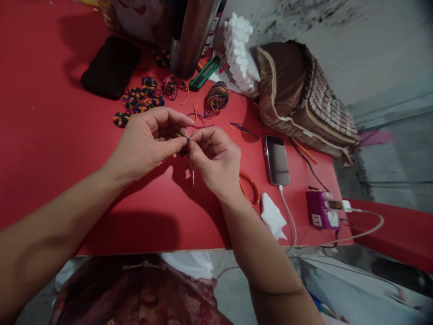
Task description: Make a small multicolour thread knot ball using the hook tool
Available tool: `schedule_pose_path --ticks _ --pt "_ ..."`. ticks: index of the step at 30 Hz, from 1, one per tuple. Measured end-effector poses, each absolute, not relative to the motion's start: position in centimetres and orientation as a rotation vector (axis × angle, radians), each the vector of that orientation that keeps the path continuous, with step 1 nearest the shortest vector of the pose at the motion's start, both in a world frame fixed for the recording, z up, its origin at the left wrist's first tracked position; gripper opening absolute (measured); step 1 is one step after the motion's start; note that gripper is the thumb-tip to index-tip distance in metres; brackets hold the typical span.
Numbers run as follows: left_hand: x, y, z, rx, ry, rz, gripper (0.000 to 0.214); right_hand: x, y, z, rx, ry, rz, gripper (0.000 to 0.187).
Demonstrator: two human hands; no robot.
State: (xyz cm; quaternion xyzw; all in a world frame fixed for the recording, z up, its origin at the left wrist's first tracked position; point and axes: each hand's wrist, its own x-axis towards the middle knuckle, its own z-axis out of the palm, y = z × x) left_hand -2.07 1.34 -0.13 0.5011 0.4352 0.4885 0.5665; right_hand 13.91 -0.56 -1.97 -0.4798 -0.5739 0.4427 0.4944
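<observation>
Table [50,113]: red; yarn bits [140,101], phone [276,160] on it.
L hand [149,142]: pinched on yarn piece [182,151].
R hand [214,160]: pinched on needle [193,178], tips meeting L hand.

Left hand [145,142], right hand [214,160], forearms bare

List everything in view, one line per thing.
table: 1, red, under everything
pouch: 1, black, far left
crochet pieces: several, multicolour, beside pouch
yarn coil: 1, multicolour, far middle
cylinder: 1, silver, far edge
cutter: 1, green, beside cylinder
foam: 1, white, right of cutter
bag: 1, brown, far right
phone: 1, grey, below bag
cable: 1, white, from phone
adapter: 1, purple, right edge
ring: 1, orange, left of phone
tissue: 1, white, beside ring
held piece: 1, multicolour, pinched at centre
needle: 1, metal, below held piece
left hand: 1, pinching held piece
right hand: 1, pinching held piece
</observation>
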Motion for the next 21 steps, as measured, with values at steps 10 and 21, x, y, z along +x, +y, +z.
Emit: schedule_pose_path --ticks 10,21 --pt "-2.3 1.4 -1.3 1.151 0.907 1.263 0.024 14.1 -1.2 -1.3 -1.1 -1.517 0.826 0.009" --pt "-3.0 1.7 -1.3 1.191 0.861 1.184 0.028 14.8 -0.4 -1.8 -1.04 -1.296 1.264 0.024"
